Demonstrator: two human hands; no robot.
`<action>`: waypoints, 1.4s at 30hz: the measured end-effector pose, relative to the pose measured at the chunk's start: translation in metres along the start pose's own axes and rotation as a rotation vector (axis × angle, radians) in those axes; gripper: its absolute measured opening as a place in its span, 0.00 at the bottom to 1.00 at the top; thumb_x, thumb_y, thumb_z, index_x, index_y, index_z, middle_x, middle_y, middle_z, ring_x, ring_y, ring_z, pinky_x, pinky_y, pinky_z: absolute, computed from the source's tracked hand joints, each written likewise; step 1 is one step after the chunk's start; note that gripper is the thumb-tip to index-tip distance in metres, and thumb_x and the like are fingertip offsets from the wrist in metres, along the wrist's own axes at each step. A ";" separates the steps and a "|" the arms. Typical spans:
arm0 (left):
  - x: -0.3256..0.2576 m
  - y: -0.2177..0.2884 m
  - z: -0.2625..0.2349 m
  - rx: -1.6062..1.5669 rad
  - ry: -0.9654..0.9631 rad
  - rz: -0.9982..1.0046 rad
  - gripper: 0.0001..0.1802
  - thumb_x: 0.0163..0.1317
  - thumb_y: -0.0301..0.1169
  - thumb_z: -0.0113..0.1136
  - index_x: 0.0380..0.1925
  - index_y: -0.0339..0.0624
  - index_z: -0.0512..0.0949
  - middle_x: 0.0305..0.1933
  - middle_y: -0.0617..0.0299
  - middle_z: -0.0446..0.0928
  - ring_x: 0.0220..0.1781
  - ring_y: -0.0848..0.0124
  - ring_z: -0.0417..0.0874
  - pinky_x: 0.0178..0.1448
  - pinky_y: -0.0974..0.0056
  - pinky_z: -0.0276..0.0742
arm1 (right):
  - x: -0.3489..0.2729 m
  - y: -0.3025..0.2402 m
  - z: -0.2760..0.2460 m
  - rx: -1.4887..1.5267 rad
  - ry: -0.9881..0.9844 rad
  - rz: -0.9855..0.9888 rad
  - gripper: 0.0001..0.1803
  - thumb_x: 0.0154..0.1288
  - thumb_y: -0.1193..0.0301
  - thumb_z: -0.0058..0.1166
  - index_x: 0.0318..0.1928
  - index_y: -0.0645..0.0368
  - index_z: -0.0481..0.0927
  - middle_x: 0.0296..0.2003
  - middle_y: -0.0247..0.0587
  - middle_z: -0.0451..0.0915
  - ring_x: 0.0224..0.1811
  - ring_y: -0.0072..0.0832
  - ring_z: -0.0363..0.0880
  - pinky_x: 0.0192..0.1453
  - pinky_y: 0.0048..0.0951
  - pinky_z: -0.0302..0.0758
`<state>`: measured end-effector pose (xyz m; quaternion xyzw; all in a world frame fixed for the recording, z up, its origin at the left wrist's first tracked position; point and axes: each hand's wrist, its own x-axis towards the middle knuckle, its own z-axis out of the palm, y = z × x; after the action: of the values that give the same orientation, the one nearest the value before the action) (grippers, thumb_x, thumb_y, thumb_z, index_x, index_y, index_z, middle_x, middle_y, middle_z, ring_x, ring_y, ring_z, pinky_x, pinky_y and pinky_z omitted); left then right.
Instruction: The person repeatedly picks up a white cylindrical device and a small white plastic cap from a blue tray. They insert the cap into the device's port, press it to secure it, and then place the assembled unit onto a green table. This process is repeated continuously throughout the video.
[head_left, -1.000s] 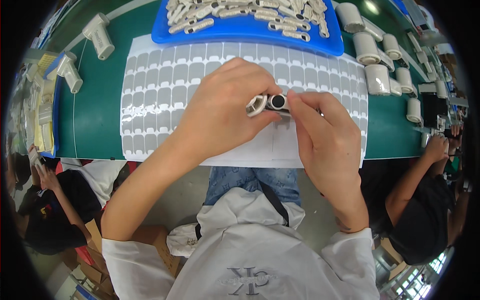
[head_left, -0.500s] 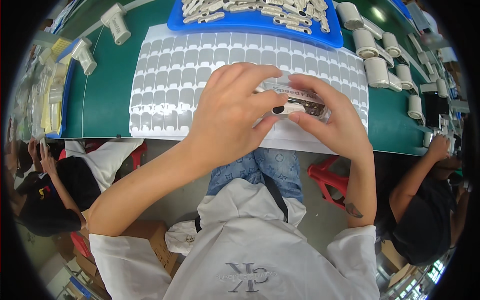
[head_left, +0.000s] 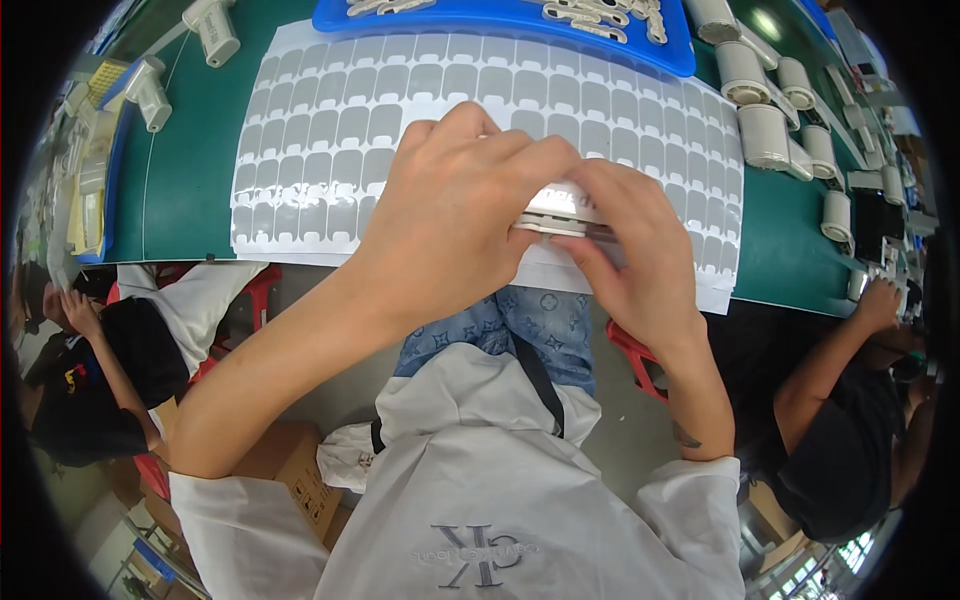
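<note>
Above the front of a sheet of grey stickers (head_left: 345,125), both hands grip a white plastic fan housing (head_left: 562,203) with dark lettering. My left hand (head_left: 455,205) is closed over its left end, fingers curled on top and thumb underneath. On the right end my right hand (head_left: 640,235) closes, fingers over the top and thumb below. A slim white cover piece (head_left: 545,228) shows along the housing's lower edge, with a narrow dark gap between them. My fingers hide much of the housing. Behind the sheet lies a blue tray (head_left: 500,22) of small white parts (head_left: 585,20).
White cylindrical fan bodies (head_left: 765,137) stand at the right of the green table (head_left: 185,195). At the left lie white fan units (head_left: 212,35) and a blue-edged bin (head_left: 112,190). People sit on either side; a red stool (head_left: 640,355) and cardboard box (head_left: 300,470) are below.
The housing has tilted, and its inside with the circuit board no longer shows. Both hands have closed more tightly around it. The table has shifted slightly up and left in view.
</note>
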<state>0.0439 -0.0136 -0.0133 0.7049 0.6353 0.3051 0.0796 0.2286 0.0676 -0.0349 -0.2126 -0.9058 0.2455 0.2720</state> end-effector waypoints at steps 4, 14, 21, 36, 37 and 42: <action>0.001 0.000 0.006 -0.056 0.060 -0.035 0.24 0.37 0.23 0.74 0.40 0.47 0.81 0.39 0.67 0.82 0.40 0.62 0.76 0.46 0.60 0.71 | -0.001 0.004 0.004 0.104 0.034 0.074 0.30 0.49 0.74 0.69 0.55 0.62 0.77 0.51 0.48 0.79 0.51 0.46 0.77 0.54 0.40 0.74; 0.012 -0.008 -0.002 0.055 -0.051 0.007 0.23 0.38 0.29 0.74 0.40 0.43 0.82 0.37 0.60 0.82 0.42 0.58 0.77 0.50 0.57 0.74 | 0.009 0.004 -0.003 0.030 -0.067 -0.004 0.30 0.51 0.73 0.68 0.56 0.61 0.75 0.46 0.47 0.77 0.49 0.44 0.75 0.51 0.39 0.74; 0.024 -0.004 -0.007 0.083 -0.102 -0.057 0.14 0.42 0.31 0.70 0.32 0.40 0.85 0.33 0.55 0.83 0.39 0.53 0.79 0.47 0.54 0.77 | 0.013 0.007 0.000 0.120 -0.008 0.074 0.25 0.51 0.72 0.68 0.51 0.61 0.78 0.42 0.45 0.79 0.46 0.43 0.76 0.51 0.38 0.73; 0.014 0.009 0.000 -0.020 -0.065 -0.163 0.26 0.32 0.30 0.78 0.37 0.40 0.85 0.37 0.59 0.84 0.40 0.57 0.77 0.48 0.58 0.75 | 0.003 0.016 -0.003 0.226 -0.013 0.083 0.26 0.52 0.66 0.69 0.52 0.62 0.79 0.44 0.45 0.81 0.45 0.41 0.79 0.50 0.36 0.76; 0.012 0.007 0.000 -0.012 -0.072 -0.143 0.26 0.32 0.31 0.78 0.38 0.40 0.85 0.37 0.59 0.84 0.41 0.57 0.77 0.49 0.57 0.75 | 0.000 0.016 0.001 0.213 0.001 0.062 0.26 0.52 0.65 0.68 0.52 0.62 0.79 0.44 0.46 0.81 0.45 0.42 0.79 0.50 0.36 0.75; 0.021 0.000 -0.011 -0.019 -0.177 -0.073 0.26 0.37 0.32 0.77 0.40 0.39 0.84 0.39 0.56 0.83 0.46 0.55 0.78 0.52 0.56 0.75 | 0.010 0.015 -0.008 0.166 -0.074 0.029 0.26 0.56 0.66 0.65 0.55 0.63 0.77 0.46 0.47 0.79 0.49 0.43 0.76 0.52 0.37 0.74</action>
<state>0.0383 0.0030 0.0020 0.7048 0.6481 0.2445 0.1530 0.2298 0.0876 -0.0333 -0.1933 -0.8886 0.3315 0.2513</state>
